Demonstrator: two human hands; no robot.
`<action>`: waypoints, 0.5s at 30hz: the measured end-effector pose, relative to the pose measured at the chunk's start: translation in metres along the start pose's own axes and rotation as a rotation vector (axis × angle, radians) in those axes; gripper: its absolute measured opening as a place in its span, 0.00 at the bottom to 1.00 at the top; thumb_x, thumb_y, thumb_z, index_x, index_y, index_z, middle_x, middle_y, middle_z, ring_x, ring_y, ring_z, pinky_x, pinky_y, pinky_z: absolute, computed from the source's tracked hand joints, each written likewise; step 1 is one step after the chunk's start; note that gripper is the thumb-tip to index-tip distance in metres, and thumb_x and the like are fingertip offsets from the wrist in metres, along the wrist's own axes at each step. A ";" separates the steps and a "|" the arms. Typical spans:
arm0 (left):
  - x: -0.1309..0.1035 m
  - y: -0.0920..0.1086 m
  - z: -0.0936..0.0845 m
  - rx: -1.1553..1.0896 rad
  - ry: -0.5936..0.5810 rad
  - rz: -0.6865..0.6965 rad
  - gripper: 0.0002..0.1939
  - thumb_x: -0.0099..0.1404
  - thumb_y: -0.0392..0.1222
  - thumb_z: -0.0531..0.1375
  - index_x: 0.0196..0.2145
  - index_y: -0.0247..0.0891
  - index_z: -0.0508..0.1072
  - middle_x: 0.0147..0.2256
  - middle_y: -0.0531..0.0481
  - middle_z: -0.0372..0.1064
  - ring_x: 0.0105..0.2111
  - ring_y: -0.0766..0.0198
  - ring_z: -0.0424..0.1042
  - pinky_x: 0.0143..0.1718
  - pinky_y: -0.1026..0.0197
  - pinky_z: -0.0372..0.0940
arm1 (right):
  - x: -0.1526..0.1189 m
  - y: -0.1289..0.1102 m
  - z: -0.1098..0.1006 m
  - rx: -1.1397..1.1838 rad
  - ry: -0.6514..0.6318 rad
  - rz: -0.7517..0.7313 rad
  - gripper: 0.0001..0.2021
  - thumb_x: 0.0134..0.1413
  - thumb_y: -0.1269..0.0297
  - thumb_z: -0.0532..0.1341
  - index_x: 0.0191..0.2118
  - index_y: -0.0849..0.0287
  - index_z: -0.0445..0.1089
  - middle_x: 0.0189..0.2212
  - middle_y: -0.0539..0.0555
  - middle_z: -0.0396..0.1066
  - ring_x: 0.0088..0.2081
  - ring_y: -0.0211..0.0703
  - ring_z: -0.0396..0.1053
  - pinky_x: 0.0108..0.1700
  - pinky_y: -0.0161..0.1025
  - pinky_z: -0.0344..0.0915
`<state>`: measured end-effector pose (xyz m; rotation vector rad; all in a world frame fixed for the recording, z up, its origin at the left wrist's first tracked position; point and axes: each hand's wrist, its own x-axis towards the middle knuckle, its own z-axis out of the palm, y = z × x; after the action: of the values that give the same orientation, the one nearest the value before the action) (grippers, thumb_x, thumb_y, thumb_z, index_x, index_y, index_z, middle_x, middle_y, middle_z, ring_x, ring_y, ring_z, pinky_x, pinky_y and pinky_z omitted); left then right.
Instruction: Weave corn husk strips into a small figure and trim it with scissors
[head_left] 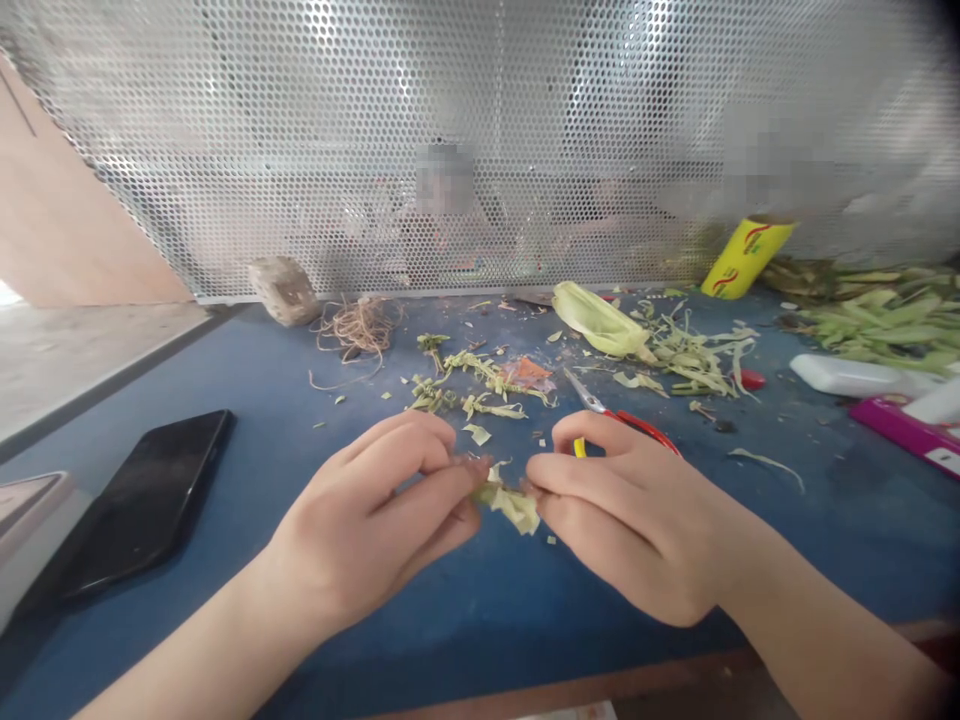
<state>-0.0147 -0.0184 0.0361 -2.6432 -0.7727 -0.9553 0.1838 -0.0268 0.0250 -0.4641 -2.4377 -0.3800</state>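
Between my two hands is a small crumpled piece of pale green corn husk. My left hand pinches its left end with thumb and fingers. On the other side, the fingertips of my right hand are closed on its right end. Scissors with red and yellow handles lie just beyond my right hand, partly hidden by it. Several small knotted husk pieces are spread out ahead of my hands. A larger corn husk lies farther back, beside a heap of shredded husk strips.
A tangle of brown twine sits near a stone-like block. On the left lies a black phone. To the right are a yellow tube, green husks and a white object. A perforated metal screen closes the back.
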 end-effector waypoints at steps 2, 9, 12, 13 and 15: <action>0.000 0.000 0.000 0.021 -0.002 0.005 0.11 0.60 0.33 0.50 0.25 0.40 0.71 0.21 0.52 0.64 0.26 0.65 0.68 0.31 0.65 0.67 | 0.000 0.000 0.000 -0.006 -0.014 -0.001 0.17 0.51 0.79 0.46 0.18 0.60 0.63 0.20 0.54 0.65 0.21 0.36 0.54 0.34 0.41 0.62; -0.001 0.000 -0.002 0.021 0.018 0.025 0.10 0.59 0.32 0.51 0.26 0.41 0.71 0.22 0.53 0.65 0.25 0.67 0.68 0.28 0.67 0.66 | -0.001 -0.002 -0.001 -0.032 -0.064 -0.026 0.19 0.53 0.78 0.43 0.19 0.59 0.63 0.22 0.55 0.66 0.22 0.38 0.55 0.35 0.42 0.62; 0.001 0.001 -0.002 0.010 0.005 0.020 0.10 0.59 0.32 0.52 0.25 0.40 0.70 0.21 0.53 0.65 0.25 0.67 0.68 0.28 0.67 0.65 | -0.001 -0.001 -0.002 -0.020 -0.094 -0.016 0.18 0.52 0.78 0.43 0.19 0.60 0.63 0.22 0.55 0.66 0.23 0.39 0.56 0.35 0.42 0.62; 0.001 0.002 -0.003 0.008 -0.001 0.020 0.10 0.58 0.32 0.52 0.25 0.40 0.70 0.21 0.52 0.65 0.25 0.67 0.68 0.28 0.67 0.65 | -0.001 -0.001 -0.002 -0.017 -0.095 -0.013 0.18 0.52 0.79 0.43 0.19 0.60 0.63 0.23 0.55 0.66 0.23 0.39 0.57 0.35 0.42 0.62; 0.001 0.002 -0.003 0.006 -0.007 0.025 0.10 0.58 0.32 0.52 0.24 0.39 0.70 0.21 0.51 0.65 0.24 0.66 0.68 0.28 0.67 0.65 | -0.001 0.000 -0.002 -0.015 -0.076 -0.020 0.18 0.51 0.79 0.43 0.19 0.60 0.63 0.23 0.56 0.66 0.24 0.39 0.57 0.34 0.42 0.62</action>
<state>-0.0144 -0.0208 0.0391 -2.6465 -0.7416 -0.9362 0.1860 -0.0282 0.0260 -0.4682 -2.5163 -0.3958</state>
